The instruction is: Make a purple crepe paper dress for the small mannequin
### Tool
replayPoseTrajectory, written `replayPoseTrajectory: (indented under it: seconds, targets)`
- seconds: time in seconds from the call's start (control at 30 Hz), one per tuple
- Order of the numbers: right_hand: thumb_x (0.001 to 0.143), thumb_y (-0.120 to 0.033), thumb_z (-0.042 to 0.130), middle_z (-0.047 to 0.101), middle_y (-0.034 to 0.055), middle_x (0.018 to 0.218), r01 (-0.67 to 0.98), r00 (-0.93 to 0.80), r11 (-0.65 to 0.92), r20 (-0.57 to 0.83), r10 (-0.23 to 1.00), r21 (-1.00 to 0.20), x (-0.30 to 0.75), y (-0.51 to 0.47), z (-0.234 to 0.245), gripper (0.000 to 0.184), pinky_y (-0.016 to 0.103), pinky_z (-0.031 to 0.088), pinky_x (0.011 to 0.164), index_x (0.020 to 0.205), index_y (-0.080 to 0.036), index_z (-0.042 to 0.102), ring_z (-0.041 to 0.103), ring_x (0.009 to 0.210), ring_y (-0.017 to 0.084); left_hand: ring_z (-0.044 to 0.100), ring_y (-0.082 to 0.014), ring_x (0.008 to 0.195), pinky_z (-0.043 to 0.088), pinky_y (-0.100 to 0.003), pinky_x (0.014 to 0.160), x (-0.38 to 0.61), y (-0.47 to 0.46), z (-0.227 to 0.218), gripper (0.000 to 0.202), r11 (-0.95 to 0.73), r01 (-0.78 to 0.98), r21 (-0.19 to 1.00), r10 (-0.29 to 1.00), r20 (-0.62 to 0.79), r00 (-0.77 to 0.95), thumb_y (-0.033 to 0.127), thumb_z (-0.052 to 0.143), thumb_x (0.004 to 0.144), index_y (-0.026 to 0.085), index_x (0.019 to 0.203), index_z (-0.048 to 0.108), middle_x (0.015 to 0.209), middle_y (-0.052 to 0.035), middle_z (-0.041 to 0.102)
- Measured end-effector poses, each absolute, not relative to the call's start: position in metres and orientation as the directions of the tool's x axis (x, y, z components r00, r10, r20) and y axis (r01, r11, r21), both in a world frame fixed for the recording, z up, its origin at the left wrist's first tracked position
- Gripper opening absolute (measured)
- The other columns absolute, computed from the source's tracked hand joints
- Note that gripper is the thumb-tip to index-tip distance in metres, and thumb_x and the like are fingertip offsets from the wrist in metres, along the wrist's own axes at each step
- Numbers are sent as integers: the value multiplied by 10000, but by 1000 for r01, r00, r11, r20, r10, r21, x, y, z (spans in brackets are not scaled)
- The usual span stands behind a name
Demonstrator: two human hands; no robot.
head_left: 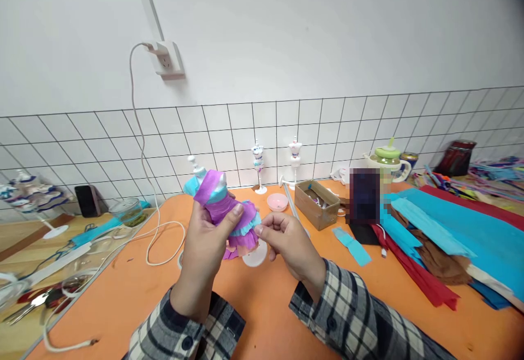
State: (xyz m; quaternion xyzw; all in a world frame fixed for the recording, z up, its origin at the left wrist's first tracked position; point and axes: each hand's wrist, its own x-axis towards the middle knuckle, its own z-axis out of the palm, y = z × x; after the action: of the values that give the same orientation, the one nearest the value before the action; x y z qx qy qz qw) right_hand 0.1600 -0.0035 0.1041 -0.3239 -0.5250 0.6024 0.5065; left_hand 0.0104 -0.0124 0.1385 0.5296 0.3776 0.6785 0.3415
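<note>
A small white dress-form mannequin (199, 169) leans to the upper left, dressed in a purple and light-blue paper dress (221, 207) with a tiered ruffled skirt. My left hand (208, 240) is closed round the dress's waist, thumb lying across the front. With thumb and forefinger, my right hand (286, 240) pinches the edge of the ruffled skirt (245, 229) on its right side. Whether a loose strip is also between those fingers cannot be made out. The mannequin's round white base (255, 254) shows below the skirt, between my hands.
Two small mannequins (257, 166) stand by the tiled wall, near a pink bowl (277, 202) and a cardboard box (317, 204). Blue paper sheets (442, 212), a red strip (426, 272) and a lidded jug (387, 163) lie right. A white cable (158, 234) and scissors (30, 305) are left.
</note>
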Motion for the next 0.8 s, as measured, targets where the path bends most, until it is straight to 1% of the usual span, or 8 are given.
replayPoseTrajectory:
  seconds: [0.13, 0.27, 0.4, 0.47, 0.6, 0.67, 0.73, 0.8]
  targets:
    - [704, -438, 752, 532, -48, 591, -304, -311, 49, 148, 939, -951, 160, -3, 102, 318, 160, 405, 366, 729, -155, 607, 451, 458, 56, 600, -136, 858, 513, -237, 715, 8, -10, 137, 335, -495, -57, 867, 859, 477, -186, 327, 756, 789, 227, 1057, 581, 1004, 0, 590]
    - [743, -456, 727, 481, -70, 589, -364, -354, 37, 175, 919, -931, 164, -5, 107, 320, 152, 410, 362, 771, -160, 607, 378, 432, 35, 601, -143, 891, 509, -241, 732, 6, -10, 137, 344, -501, -41, 865, 855, 487, -177, 322, 755, 794, 230, 1070, 572, 1026, -5, 589]
    - [740, -458, 734, 528, -50, 648, -314, -360, 68, 185, 914, -947, 164, -8, 109, 335, 141, 396, 346, 863, -167, 619, 449, 477, 54, 622, -156, 908, 516, -263, 772, 10, -14, 140, 376, -506, 1, 862, 848, 498, -179, 311, 772, 778, 230, 1077, 558, 1033, -5, 597]
    - [727, -440, 744, 530, -45, 648, -262, -331, 85, 172, 928, -961, 162, -8, 109, 331, 140, 391, 343, 861, -168, 610, 483, 500, 68, 633, -174, 917, 523, -286, 784, 12, -15, 140, 393, -494, 6, 869, 857, 488, -167, 312, 781, 767, 225, 1074, 552, 1033, -9, 599]
    - [736, -420, 734, 480, -59, 624, -227, -299, 119, 186, 936, -967, 163, -7, 110, 300, 145, 395, 345, 830, -172, 593, 470, 492, 67, 615, -179, 942, 516, -276, 783, 11, -16, 139, 371, -482, -59, 874, 871, 472, -136, 312, 772, 775, 226, 1070, 565, 1040, -10, 590]
    - [730, -417, 747, 480, -59, 650, -213, -330, 127, 194, 924, -969, 167, -5, 112, 317, 149, 397, 344, 884, -182, 601, 471, 504, 71, 593, -159, 931, 506, -241, 759, 7, -16, 141, 361, -474, -101, 874, 878, 461, -129, 303, 770, 779, 230, 1077, 580, 1041, -6, 579]
    - [743, -428, 742, 474, -60, 672, -189, -348, 143, 203, 915, -972, 173, -4, 116, 348, 158, 388, 339, 970, -196, 614, 449, 494, 68, 579, -142, 864, 503, -223, 719, 3, -14, 143, 370, -451, -167, 877, 893, 439, -105, 303, 767, 783, 239, 1100, 588, 979, 2, 574]
    - [781, -446, 707, 459, -61, 672, -176, -307, 194, 241, 921, -965, 180, -3, 120, 352, 166, 360, 339, 1022, -204, 620, 410, 480, 66, 568, -128, 802, 506, -214, 691, -2, -14, 147, 372, -436, -242, 867, 899, 429, -82, 302, 770, 778, 241, 1102, 598, 916, 7, 565]
